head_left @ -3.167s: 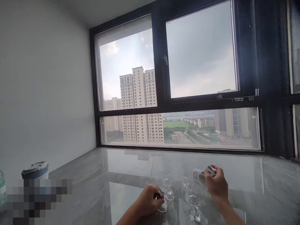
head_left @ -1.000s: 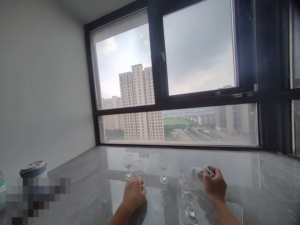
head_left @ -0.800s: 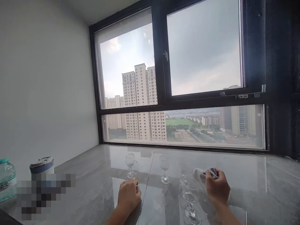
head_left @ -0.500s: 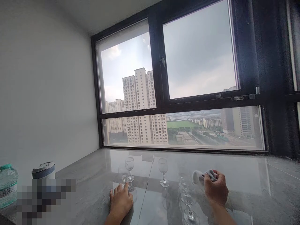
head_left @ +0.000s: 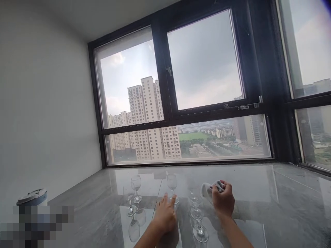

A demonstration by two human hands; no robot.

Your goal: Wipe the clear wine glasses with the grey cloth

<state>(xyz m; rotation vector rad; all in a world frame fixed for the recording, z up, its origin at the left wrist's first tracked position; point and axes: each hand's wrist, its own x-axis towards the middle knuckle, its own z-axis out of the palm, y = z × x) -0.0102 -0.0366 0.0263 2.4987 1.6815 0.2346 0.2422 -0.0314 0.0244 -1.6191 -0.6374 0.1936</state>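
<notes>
My left hand [head_left: 165,213] reaches forward over the glossy grey surface, fingers spread around the base of a small stemmed glass [head_left: 172,182]. Whether the fingertips touch that glass, I cannot tell. In my right hand [head_left: 224,200] a bunched grey-white cloth [head_left: 207,189] is gripped, part of it hanging out to the left. Two more stemmed glasses stand to the left, one farther back [head_left: 136,183] and one nearer [head_left: 129,201]. Between my hands, to the right, several clear glasses are lined up, the nearest one [head_left: 200,234] closest to me.
A lidded tub [head_left: 33,197] stands at the left by the white wall, partly behind a blurred patch. The grey tiled ledge [head_left: 98,213] runs up to a dark-framed window [head_left: 186,162] with tall buildings outside.
My left hand has moved right, from the left pair of glasses to the middle glass. My right hand still grips the cloth. The view has turned right, and the green-capped bottle has left it.
</notes>
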